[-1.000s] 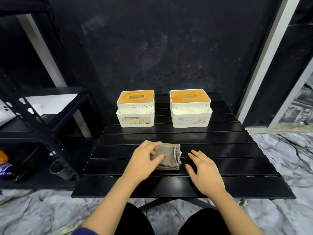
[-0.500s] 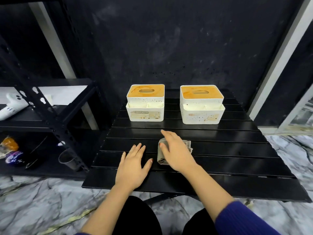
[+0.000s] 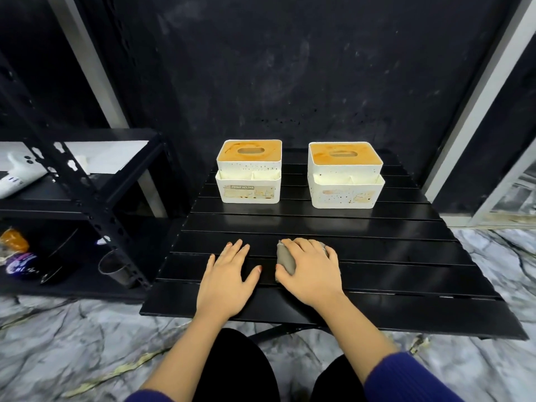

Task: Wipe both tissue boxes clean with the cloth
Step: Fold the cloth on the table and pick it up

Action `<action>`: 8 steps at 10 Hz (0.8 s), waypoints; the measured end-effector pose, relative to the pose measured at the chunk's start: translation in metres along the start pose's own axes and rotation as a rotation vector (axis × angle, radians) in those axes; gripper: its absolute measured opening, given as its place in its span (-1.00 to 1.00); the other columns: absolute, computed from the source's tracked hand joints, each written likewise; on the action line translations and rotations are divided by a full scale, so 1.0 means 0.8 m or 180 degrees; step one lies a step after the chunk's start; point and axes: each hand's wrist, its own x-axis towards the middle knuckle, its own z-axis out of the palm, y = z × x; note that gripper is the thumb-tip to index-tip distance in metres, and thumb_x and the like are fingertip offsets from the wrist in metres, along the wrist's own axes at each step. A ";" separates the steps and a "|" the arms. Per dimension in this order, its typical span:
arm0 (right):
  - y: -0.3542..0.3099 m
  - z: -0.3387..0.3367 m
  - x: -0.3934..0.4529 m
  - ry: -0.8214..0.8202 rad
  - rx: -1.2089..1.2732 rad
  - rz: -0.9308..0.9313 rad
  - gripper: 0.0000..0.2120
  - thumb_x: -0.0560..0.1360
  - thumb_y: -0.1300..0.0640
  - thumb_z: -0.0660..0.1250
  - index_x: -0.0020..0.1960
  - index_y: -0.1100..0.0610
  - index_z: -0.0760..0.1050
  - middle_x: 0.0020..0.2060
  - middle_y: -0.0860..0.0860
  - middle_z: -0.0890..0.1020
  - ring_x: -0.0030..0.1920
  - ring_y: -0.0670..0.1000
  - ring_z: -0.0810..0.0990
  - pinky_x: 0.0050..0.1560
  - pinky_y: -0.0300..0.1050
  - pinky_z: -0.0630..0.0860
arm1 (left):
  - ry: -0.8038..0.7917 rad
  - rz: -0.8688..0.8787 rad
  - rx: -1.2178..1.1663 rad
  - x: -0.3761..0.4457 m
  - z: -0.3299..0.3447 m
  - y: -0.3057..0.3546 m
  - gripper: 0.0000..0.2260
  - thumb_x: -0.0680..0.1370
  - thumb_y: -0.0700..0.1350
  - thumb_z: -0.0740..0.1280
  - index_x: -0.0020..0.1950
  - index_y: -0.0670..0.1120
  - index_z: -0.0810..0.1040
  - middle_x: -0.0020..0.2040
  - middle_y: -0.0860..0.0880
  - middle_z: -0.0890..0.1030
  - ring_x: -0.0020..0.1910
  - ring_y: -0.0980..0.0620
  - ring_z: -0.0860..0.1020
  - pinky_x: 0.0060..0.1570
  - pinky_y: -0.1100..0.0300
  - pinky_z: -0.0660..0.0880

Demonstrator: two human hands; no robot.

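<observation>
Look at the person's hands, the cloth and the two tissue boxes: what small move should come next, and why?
Probably lift the cloth with the right hand and carry it toward a tissue box, perhaps the right tissue box, which is nearer that hand. The fingers are curled over the cloth on the table, both boxes look stained and untouched, and the left hand lies flat beside it.

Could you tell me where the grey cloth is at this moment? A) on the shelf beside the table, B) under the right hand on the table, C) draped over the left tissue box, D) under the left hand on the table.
B: the right hand curls over the grey cloth on the black table, while the left hand lies flat beside it.
</observation>
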 end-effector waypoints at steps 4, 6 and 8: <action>0.063 -0.029 -0.055 0.0257 -0.0196 0.0364 -0.36 0.30 -0.26 -0.10 0.31 -0.14 0.36 0.20 -0.20 0.48 0.25 -0.07 0.39 0.30 0.00 0.19 | -0.0053 0.0014 0.0018 -0.001 -0.001 0.000 -0.49 0.59 0.17 0.09 0.52 0.04 0.15 0.55 0.10 0.08 0.53 0.14 -0.03 0.49 0.08 -0.12; 0.088 -0.041 -0.074 0.0324 -0.0238 0.0568 -0.35 0.29 -0.28 -0.09 0.29 -0.15 0.39 0.19 -0.20 0.50 0.26 -0.08 0.39 0.29 -0.01 0.20 | -0.0106 0.0006 0.0055 -0.001 -0.001 0.001 -0.49 0.60 0.17 0.08 0.52 0.04 0.14 0.55 0.10 0.07 0.53 0.13 -0.03 0.49 0.08 -0.12; 0.105 -0.051 -0.082 0.0382 -0.0185 0.0685 -0.37 0.29 -0.28 -0.06 0.26 -0.14 0.42 0.16 -0.17 0.53 0.25 -0.06 0.41 0.26 0.00 0.23 | -0.0208 0.0059 0.0153 -0.001 -0.003 0.000 -0.48 0.60 0.17 0.06 0.53 0.04 0.11 0.56 0.08 0.03 0.53 0.11 -0.05 0.49 0.06 -0.12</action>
